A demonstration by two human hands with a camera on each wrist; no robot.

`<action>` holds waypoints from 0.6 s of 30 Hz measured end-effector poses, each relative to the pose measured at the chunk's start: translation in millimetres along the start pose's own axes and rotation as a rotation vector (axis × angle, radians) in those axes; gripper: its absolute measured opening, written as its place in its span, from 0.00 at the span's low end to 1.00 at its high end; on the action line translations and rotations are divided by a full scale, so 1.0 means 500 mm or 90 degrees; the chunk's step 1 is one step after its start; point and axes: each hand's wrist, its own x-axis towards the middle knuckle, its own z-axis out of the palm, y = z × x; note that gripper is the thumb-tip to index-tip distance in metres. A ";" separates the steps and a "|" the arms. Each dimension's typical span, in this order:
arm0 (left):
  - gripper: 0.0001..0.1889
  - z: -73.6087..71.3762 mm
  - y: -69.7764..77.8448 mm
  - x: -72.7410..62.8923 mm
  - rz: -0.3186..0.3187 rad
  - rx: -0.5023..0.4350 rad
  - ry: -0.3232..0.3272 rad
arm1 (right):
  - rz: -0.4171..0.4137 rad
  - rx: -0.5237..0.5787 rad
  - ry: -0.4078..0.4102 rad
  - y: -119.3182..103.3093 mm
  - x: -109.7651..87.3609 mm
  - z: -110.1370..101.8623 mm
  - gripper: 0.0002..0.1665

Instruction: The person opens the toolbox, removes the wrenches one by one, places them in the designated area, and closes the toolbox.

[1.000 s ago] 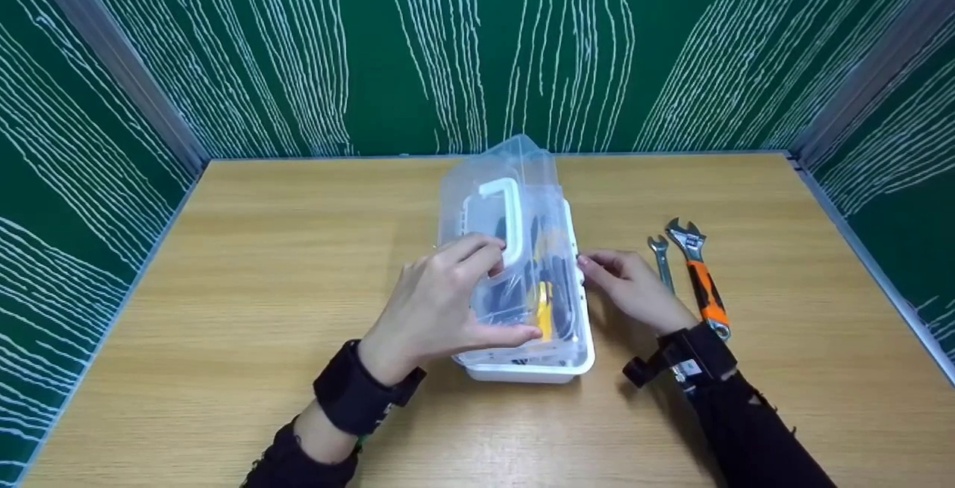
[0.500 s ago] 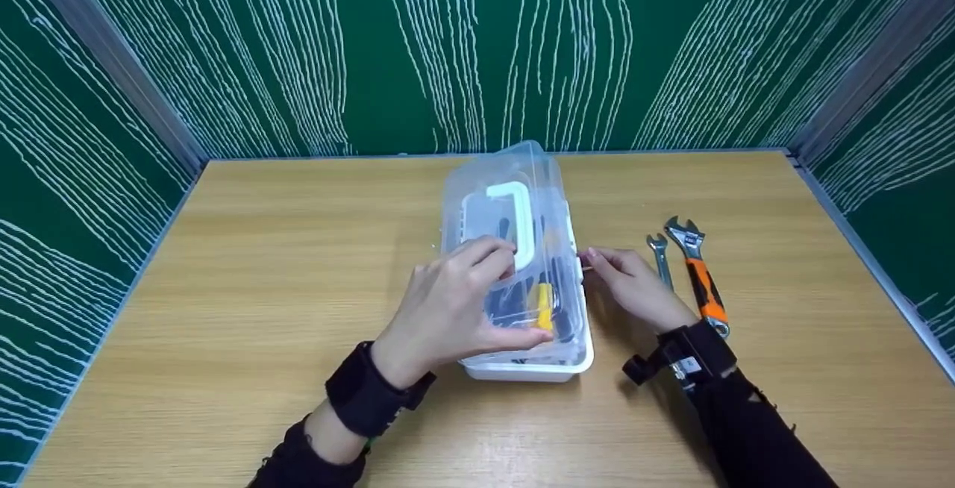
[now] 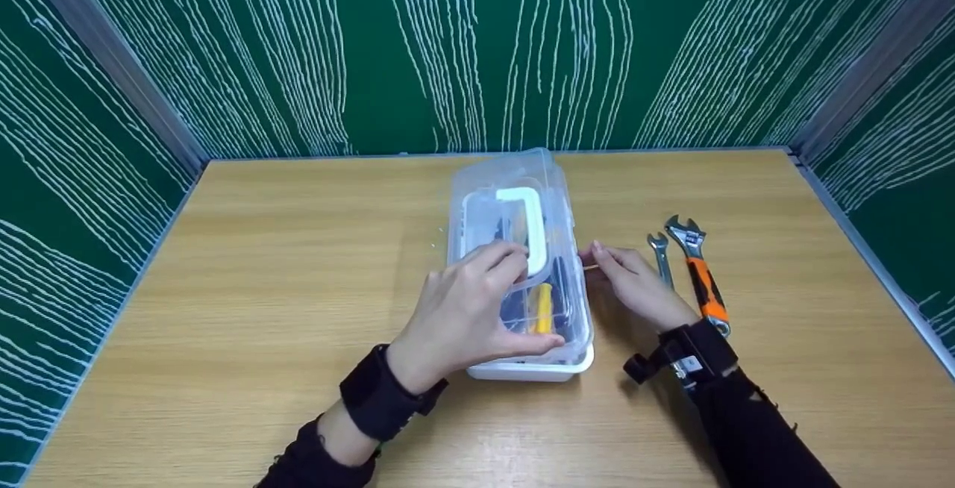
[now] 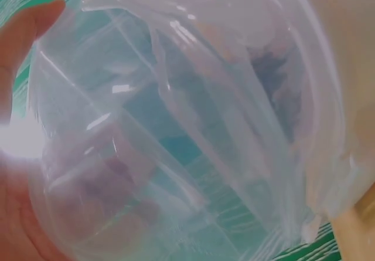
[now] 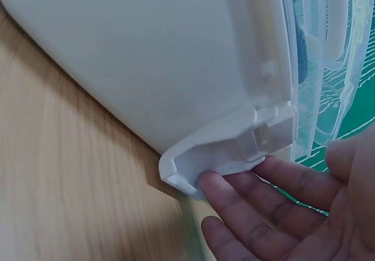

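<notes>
A toolbox with a clear lid (image 3: 515,174) and a white base (image 3: 522,374) stands in the middle of the table. My left hand (image 3: 466,316) grips the lid, thumb along its near end and fingers curled by the white handle (image 3: 536,223). Through the plastic a yellow-handled tool (image 3: 545,309) and dark tools show. In the left wrist view the clear lid (image 4: 176,132) fills the picture. On the box's right side, my right hand (image 3: 634,279) touches a white latch (image 5: 217,146) with its fingertips; the latch hangs outward, and the fingers are only slightly bent.
To the right lie a small open-end wrench (image 3: 661,258) and an adjustable wrench (image 3: 701,279) with an orange and black handle, close to my right wrist. Green panels (image 3: 492,48) with white streaks border the wooden table (image 3: 246,286) at the back and sides.
The lid has swung down and rightward onto the base, my left hand moving with it. My right hand has stayed almost still beside the box.
</notes>
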 end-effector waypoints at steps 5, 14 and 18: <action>0.43 0.006 0.007 0.003 -0.006 0.020 -0.021 | -0.026 0.025 -0.008 0.000 -0.002 -0.001 0.38; 0.42 0.016 0.014 0.005 -0.003 0.028 -0.029 | -0.007 0.011 -0.005 -0.002 0.001 -0.001 0.37; 0.44 0.021 0.018 0.007 -0.008 0.036 -0.046 | 0.008 0.017 -0.011 -0.001 0.004 -0.002 0.38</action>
